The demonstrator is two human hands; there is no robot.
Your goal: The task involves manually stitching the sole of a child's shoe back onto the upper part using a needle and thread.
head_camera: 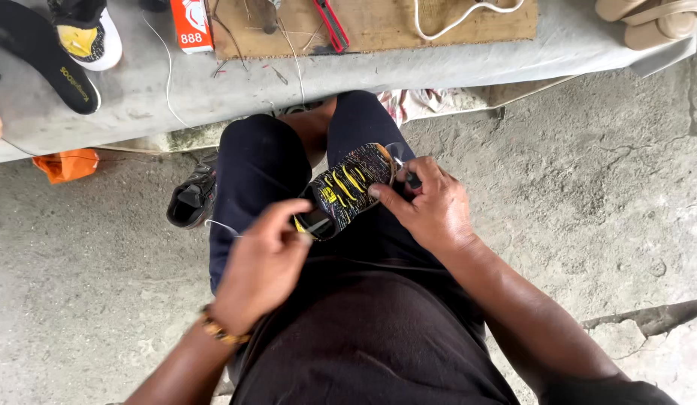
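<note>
A black shoe with yellow markings point(347, 186) lies across my lap, sole side toward me. My left hand point(264, 262) pinches its near end, and a thin pale thread point(217, 225) loops out beside that hand. At the shoe's far edge my right hand point(431, 206) grips the rim, fingers closed around a small dark tool whose shape I cannot make out. I sit in dark shorts and a dark shirt, knees pointing toward a low bench.
A grey bench point(138, 90) runs along the top, bearing a wooden board point(378, 26), red-handled pliers point(332, 24), a white cord point(461, 16), a black insole point(45, 64) and a yellow-and-white sneaker point(90, 34). Another black shoe point(191, 199) and an orange cloth point(67, 165) lie on the concrete floor.
</note>
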